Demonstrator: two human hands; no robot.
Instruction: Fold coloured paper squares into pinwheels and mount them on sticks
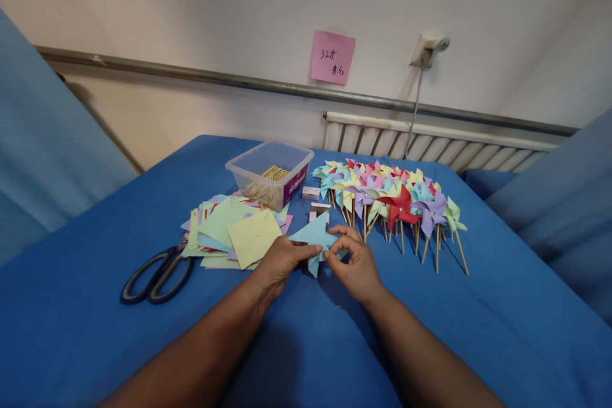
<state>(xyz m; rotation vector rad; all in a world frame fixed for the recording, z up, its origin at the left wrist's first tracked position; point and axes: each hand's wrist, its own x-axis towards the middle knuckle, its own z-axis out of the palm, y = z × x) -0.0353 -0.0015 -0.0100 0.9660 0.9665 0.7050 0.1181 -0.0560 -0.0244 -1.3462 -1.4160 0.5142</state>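
Note:
Between my hands, above the blue cloth, is a light blue paper pinwheel (313, 233) with pointed blades and no stick showing. My left hand (287, 255) grips it from the left, thumb pressed on its middle. From the right, my right hand (354, 261) pinches the paper near the centre with thumb and forefinger; whether a small pin is between them I cannot make out. Just left of my left hand lies a pile of coloured paper squares (255, 237), a yellow one on top. Behind the pinwheel stand two small boxes, one closed (310, 193) and one open (319, 209).
A clear plastic tub (268, 159) holds thin wooden sticks (275, 173). Finished pinwheels (399, 204) on sticks lie grouped at the right. Dark-handled scissors (157, 274) lie left of the paper pile. A radiator (430, 140) and a metal rail (239, 83) run along the wall behind.

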